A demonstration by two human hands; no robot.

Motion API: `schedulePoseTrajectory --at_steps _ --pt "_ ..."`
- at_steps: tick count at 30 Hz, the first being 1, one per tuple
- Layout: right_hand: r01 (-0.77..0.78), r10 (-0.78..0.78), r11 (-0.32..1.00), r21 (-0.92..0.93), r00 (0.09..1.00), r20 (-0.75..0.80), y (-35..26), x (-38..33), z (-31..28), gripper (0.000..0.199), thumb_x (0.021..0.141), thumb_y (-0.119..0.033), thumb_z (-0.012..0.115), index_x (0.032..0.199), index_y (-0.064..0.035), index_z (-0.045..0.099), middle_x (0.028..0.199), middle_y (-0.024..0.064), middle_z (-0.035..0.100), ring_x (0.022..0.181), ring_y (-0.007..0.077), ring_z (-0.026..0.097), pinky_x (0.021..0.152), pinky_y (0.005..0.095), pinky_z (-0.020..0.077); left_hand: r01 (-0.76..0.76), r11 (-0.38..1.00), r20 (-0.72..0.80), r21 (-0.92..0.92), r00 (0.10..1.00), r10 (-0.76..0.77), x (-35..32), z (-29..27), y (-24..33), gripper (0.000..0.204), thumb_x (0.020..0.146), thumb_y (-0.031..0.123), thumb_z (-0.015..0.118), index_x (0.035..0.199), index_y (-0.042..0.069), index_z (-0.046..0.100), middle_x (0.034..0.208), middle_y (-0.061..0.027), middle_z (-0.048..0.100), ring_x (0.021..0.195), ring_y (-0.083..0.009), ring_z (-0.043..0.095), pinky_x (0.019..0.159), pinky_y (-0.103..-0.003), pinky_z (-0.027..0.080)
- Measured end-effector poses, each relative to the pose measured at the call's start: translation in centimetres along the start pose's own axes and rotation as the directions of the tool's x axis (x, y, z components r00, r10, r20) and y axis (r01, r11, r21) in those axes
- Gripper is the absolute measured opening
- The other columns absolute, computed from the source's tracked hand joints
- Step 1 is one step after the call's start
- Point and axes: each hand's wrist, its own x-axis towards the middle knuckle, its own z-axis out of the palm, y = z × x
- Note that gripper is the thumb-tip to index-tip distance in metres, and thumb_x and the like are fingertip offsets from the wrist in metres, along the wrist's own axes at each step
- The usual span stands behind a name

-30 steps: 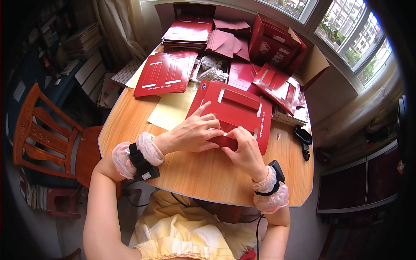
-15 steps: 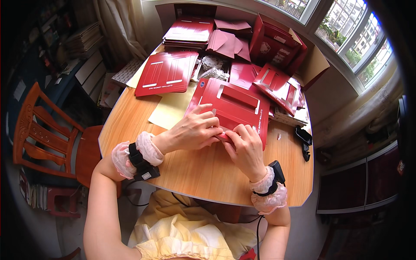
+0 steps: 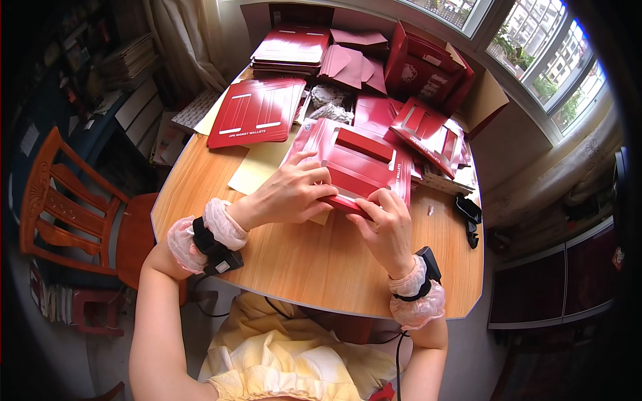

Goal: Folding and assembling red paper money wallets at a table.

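In front of me a glossy red printed cardboard sheet (image 3: 329, 148) with cut slots is tilted up at its near edge. My left hand (image 3: 289, 192) pinches that near edge, fingertips bent over it and thumb below. At the near right corner my right hand (image 3: 386, 224) grips the same edge between thumb and fingers. A raised red band (image 3: 364, 145) crosses the sheet's far part, and a second red panel (image 3: 351, 179) lies nearer my fingers. What lies beneath the sheet is mostly hidden.
A stack of similar red sheets (image 3: 257, 110) lies to the left, another (image 3: 292, 45) behind it. Red envelopes (image 3: 344, 67) sit at the back, beside a red box (image 3: 418, 70). A folded red wallet pack (image 3: 428, 137) rests at right, near a black strapped object (image 3: 468, 209).
The sheet's near edge has lifted and its surface tilts more. My left hand has shifted slightly left along the edge; my right hand has moved a little right and down.
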Motion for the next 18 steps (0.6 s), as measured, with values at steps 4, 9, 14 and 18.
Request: schedulePoseTrajectory --at_steps 4,9,14,18 --pt "0.018 -0.018 1.000 0.004 1.000 0.020 -0.5 0.1 0.5 0.027 0.078 -0.019 0.083 0.099 -0.0046 0.075 0.092 0.0064 0.059 0.089 0.0267 0.058 0.078 0.0411 0.0487 -0.004 0.999 -0.030 -0.039 1.000 0.003 0.0 0.8 0.3 0.026 0.085 0.027 0.081 0.105 0.011 0.076 0.097 -0.0031 0.066 0.096 -0.0244 0.065 0.111 -0.051 0.044" --pt "0.047 -0.043 0.997 -0.054 0.997 0.067 -0.4 0.0 0.8 0.029 0.078 -0.021 0.082 0.101 -0.0049 0.074 0.095 0.0063 0.059 0.094 0.0262 0.058 0.081 0.0405 0.0477 -0.081 0.995 0.007 -0.060 0.997 0.082 -0.1 1.8 0.3 0.026 0.089 0.029 0.078 0.107 0.011 0.076 0.098 -0.0038 0.065 0.095 -0.0238 0.064 0.102 -0.045 0.049" --pt "0.049 -0.041 0.994 -0.096 0.996 0.080 0.4 0.3 -0.9 0.040 0.072 -0.022 0.087 0.107 -0.0070 0.072 0.100 0.0055 0.061 0.104 0.0263 0.056 0.095 0.0419 0.0411 -0.072 0.996 0.023 -0.044 0.997 0.073 -0.4 1.4 0.2 0.024 0.089 0.027 0.076 0.105 0.010 0.074 0.100 -0.0043 0.064 0.097 -0.0234 0.063 0.098 -0.040 0.049" --pt "0.009 -0.002 0.999 -0.049 0.989 0.148 1.6 -0.1 -1.4 0.040 0.069 -0.019 0.088 0.103 -0.0080 0.070 0.102 0.0051 0.061 0.106 0.0257 0.056 0.097 0.0428 0.0396 -0.059 0.997 0.017 -0.055 0.998 0.060 -0.3 1.3 0.0 0.028 0.087 0.026 0.078 0.108 0.008 0.074 0.099 -0.0045 0.064 0.096 -0.0238 0.062 0.095 -0.040 0.049"
